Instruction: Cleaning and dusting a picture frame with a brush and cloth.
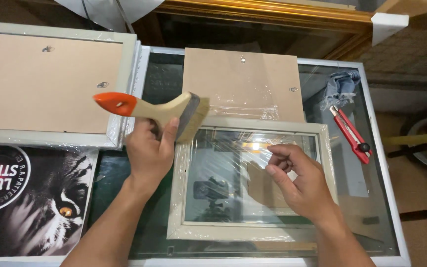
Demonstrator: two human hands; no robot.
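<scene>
The left hand (pixel 149 148) holds a brush (pixel 156 109) by its wooden handle, with the fingers closed around the handle near the metal band. The brush lies almost level above the surface (pixel 381 198); its orange handle end points to the left and its pale bristles point to the right, just over the top left corner of a frame (pixel 253 232).

This frame is white, wrapped in clear film, and it lies flat on the glass surface in front of the person. Its glass reflects light and a camera on a stand.

The right hand (pixel 297 183) is over the right part of the frame glass. Its fingers are loosely curled and grasp nothing that I can see; the thumb and first finger are close together. If they touch the glass, I cannot tell.

Behind the frame lies a brown board (pixel 243 81), partly under film, touching the frame's top edge. To the left is a second frame (pixel 50 79), face down, with brown backing. Below it lies a poster (pixel 35 198) with a dark animal face. A red knife (pixel 350 132) lies to the right of the frame, and a blue cloth (pixel 342 86) is just beyond the knife.
</scene>
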